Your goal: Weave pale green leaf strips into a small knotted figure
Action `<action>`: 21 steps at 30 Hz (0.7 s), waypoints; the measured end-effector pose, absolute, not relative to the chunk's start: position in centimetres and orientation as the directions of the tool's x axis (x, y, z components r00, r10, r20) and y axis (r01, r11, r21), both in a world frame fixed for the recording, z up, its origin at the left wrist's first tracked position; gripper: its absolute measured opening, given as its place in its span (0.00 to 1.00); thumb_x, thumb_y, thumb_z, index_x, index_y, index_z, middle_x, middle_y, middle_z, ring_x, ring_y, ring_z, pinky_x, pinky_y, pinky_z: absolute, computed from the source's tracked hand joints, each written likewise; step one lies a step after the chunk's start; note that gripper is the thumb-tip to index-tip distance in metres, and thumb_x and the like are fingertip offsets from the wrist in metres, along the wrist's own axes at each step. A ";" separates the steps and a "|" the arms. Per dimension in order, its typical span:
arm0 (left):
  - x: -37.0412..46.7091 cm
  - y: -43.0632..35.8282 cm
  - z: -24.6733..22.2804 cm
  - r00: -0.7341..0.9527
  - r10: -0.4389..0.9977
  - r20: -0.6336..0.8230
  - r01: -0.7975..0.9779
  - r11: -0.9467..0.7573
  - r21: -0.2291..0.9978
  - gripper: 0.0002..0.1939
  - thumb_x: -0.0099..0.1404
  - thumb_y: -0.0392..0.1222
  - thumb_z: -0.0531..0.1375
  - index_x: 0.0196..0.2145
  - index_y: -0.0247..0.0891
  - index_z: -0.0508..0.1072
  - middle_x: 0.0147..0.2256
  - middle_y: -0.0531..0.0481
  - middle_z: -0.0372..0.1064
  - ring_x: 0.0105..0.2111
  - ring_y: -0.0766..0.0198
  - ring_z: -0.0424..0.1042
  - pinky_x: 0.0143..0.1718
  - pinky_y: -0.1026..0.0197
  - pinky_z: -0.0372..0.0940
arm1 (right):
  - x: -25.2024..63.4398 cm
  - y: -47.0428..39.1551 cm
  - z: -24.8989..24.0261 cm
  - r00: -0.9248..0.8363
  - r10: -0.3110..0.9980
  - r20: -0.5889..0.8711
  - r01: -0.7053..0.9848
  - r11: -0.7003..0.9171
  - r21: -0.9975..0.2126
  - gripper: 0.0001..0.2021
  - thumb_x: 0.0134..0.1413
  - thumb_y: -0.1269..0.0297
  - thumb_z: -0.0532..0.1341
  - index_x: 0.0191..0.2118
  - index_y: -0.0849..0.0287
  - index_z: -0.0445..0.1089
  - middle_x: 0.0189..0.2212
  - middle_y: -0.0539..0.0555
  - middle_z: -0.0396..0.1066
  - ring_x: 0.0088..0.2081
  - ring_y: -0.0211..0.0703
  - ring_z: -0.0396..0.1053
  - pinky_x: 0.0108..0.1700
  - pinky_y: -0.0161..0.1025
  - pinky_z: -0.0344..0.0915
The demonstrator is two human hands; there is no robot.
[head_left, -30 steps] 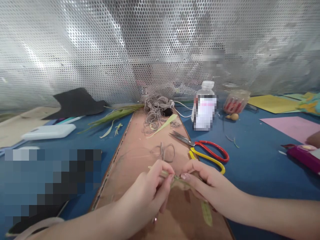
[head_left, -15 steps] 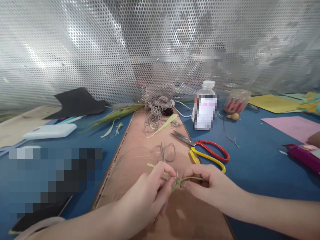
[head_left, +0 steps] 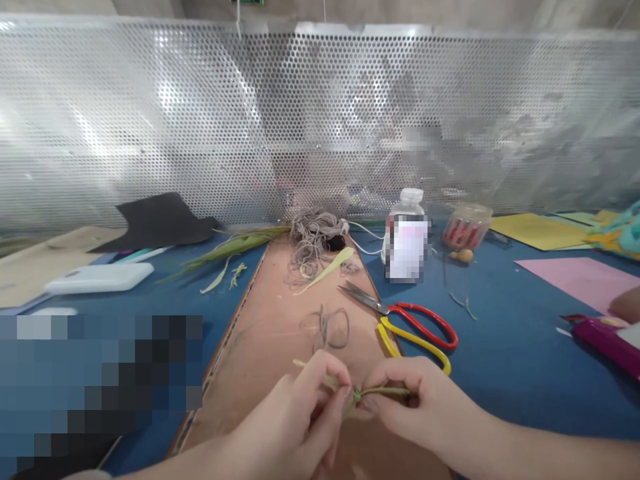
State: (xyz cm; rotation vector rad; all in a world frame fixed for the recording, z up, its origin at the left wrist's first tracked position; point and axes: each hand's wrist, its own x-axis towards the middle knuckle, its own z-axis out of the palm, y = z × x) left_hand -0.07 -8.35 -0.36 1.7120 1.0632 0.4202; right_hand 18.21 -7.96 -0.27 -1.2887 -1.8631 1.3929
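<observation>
Both hands meet low in the middle of the view, over a brown board. Between them is a small green knotted plant strip. My left hand pinches its left part with thumb and forefinger, and a pale end sticks out behind the fingers. The strip's right part runs into my right hand, whose thumb and fingers are closed round it. Scissors with a red and a yellow handle lie just behind my right hand. A loose loop of grey string rests on the board beyond the fingers.
Tangled grey yarn and a pale leaf lie farther up the board. Behind stand a clear bottle and a jar. Long green leaves and a white case are left; pink paper is right.
The view has tilted up, so the hands and table appear lower and the top of the metal screen shows. Both hands keep their grip on the green strip, with little other movement.
</observation>
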 end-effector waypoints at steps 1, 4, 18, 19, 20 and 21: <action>0.0 -8.4 -0.4 0.549 0.814 -0.189 0.446 -0.095 0.890 0.07 0.65 0.45 0.44 0.36 0.40 0.54 0.15 0.60 0.57 0.13 0.73 0.55 0.14 0.74 0.49 | 18.2 -7.9 -0.3 -0.443 0.883 -0.152 0.391 0.038 -0.919 0.08 0.48 0.65 0.56 0.25 0.63 0.66 0.19 0.46 0.56 0.22 0.30 0.49 0.23 0.28 0.47; 0.0 -8.5 -0.4 0.560 0.819 -0.126 0.427 -0.156 0.890 0.06 0.65 0.43 0.44 0.38 0.40 0.53 0.18 0.60 0.58 0.14 0.73 0.56 0.15 0.72 0.50 | 18.1 -7.9 0.1 -0.436 0.888 -0.143 0.370 0.032 -0.929 0.08 0.49 0.64 0.55 0.25 0.62 0.65 0.18 0.45 0.55 0.22 0.30 0.49 0.23 0.29 0.47; -0.3 -7.7 -0.8 0.561 0.827 -0.030 0.456 -0.279 0.845 0.04 0.63 0.40 0.47 0.34 0.39 0.59 0.22 0.55 0.64 0.21 0.69 0.62 0.21 0.69 0.55 | 18.4 -7.6 -0.1 -0.382 0.917 -0.114 0.433 0.069 -0.899 0.07 0.50 0.64 0.54 0.25 0.60 0.62 0.18 0.45 0.51 0.22 0.31 0.48 0.23 0.30 0.46; -0.2 -7.6 -0.6 0.562 0.826 -0.032 0.463 -0.282 0.840 0.05 0.63 0.40 0.47 0.33 0.39 0.61 0.22 0.55 0.64 0.21 0.70 0.62 0.21 0.69 0.55 | 18.4 -7.6 -0.1 -0.382 0.917 -0.114 0.435 0.070 -0.898 0.07 0.50 0.64 0.54 0.25 0.60 0.62 0.18 0.45 0.51 0.22 0.31 0.48 0.23 0.30 0.46; -0.2 -7.6 -0.4 0.561 0.827 -0.033 0.469 -0.285 0.836 0.06 0.63 0.40 0.47 0.33 0.38 0.62 0.22 0.55 0.64 0.20 0.70 0.61 0.22 0.69 0.55 | 18.4 -7.6 -0.1 -0.382 0.917 -0.114 0.432 0.068 -0.899 0.08 0.50 0.63 0.54 0.25 0.60 0.62 0.19 0.45 0.52 0.23 0.31 0.48 0.24 0.30 0.47; -0.1 -7.6 -0.1 0.557 0.830 -0.033 0.475 -0.286 0.832 0.07 0.63 0.40 0.47 0.32 0.38 0.63 0.22 0.55 0.65 0.20 0.70 0.61 0.22 0.69 0.55 | 18.4 -7.6 -0.1 -0.385 0.916 -0.114 0.425 0.066 -0.903 0.08 0.51 0.62 0.54 0.26 0.60 0.63 0.19 0.45 0.52 0.23 0.31 0.49 0.24 0.29 0.47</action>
